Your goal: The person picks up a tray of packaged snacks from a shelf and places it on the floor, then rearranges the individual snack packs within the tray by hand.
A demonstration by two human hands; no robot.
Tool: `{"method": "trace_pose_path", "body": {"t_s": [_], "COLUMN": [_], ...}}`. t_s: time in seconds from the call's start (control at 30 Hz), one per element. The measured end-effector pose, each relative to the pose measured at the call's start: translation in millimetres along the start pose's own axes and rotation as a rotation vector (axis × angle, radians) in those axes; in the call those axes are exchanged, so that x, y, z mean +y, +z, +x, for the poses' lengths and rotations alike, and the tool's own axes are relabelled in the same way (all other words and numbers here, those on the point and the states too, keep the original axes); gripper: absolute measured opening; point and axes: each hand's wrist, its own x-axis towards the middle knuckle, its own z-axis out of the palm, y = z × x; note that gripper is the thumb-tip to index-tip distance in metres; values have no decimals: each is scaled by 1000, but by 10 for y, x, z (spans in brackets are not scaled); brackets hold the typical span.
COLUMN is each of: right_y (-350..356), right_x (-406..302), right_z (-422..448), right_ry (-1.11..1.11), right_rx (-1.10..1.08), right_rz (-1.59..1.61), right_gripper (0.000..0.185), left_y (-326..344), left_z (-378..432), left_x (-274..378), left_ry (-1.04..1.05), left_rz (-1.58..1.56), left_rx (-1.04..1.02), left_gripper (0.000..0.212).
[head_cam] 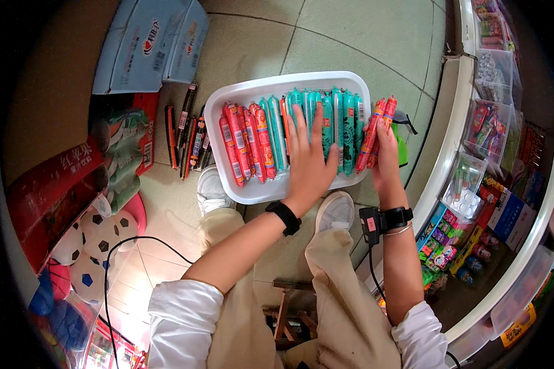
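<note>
A white plastic basin (254,196) rests on the tiled floor before my feet. At its left side lie several red-wrapped sausages (245,143), and teal-wrapped sausages (348,131) fill the middle and right, with an orange one among them. My left hand (307,161), fingers spread, is over the teal packs; whether it touches them I cannot tell. Just past the basin's right rim, my right hand (386,154) is closed around a few red-wrapped sausages (374,133), held roughly upright in the view.
Several dark-wrapped sticks (187,133) lie on the floor left of the basin, below blue cartons (138,50). Footballs (97,235) stand at the left. A curved white display shelf (436,170) with clear boxes of sweets (487,122) borders the right. A green object (401,150) sits behind my right hand.
</note>
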Motion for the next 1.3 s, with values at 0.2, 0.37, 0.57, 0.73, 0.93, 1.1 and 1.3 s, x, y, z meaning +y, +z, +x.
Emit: {"method": "trace_pose_path", "body": {"t_s": [0.2, 0.37, 0.57, 0.73, 0.93, 1.1, 1.3], "right_y": [11, 40, 6, -7, 144, 496, 737], "right_x": [6, -1, -21, 27, 192, 269, 419], "right_z": [3, -6, -23, 25, -156, -423, -487], "right_ry": [17, 16, -10, -23, -126, -179, -454], "right_rx": [21, 33, 38, 44, -50, -286, -414], "right_rz": [-3, -17, -48, -50, -264, -548, -862], "right_gripper": [31, 31, 32, 33, 30, 29, 29], "left_y": [-56, -272, -674, -851, -806, -764, -749], "left_z": [-6, 0, 276, 567, 621, 741, 918], "left_x": [-108, -173, -459, -694, -787, -727, -729], "left_ry": [21, 27, 178, 150, 147, -79, -205], "left_rz": [72, 193, 333, 615, 711, 583, 574], "left_rx": [-70, -76, 11, -164, -180, -183, -303], "left_gripper": [83, 74, 57, 55, 52, 63, 62]}}
